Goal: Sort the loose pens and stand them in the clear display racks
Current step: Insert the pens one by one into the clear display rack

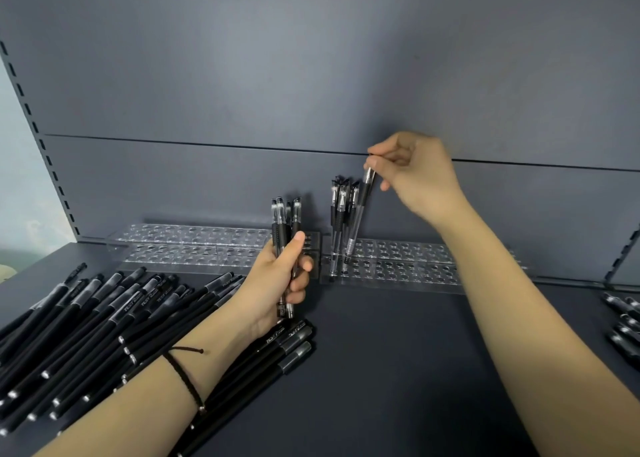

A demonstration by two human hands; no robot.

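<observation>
My left hand [277, 276] grips a bunch of clear-barrelled black pens [285, 228] upright, in front of the left clear rack [194, 245]. My right hand [412, 172] pinches the cap end of one clear black pen [360, 214], tilted, its tip at a hole near the left end of the right clear rack [408, 262]. Several pens [341, 214] stand in that rack just left of it. A big heap of matte black pens [104, 325] lies on the shelf at the left, partly under my left forearm.
The dark shelf board [398, 352] carries everything. Behind the racks rises the grey back panel [311, 92]. A few more black pens [623, 325] lie at the right edge. Slotted uprights run along the left [34, 127] and right [623, 255] sides.
</observation>
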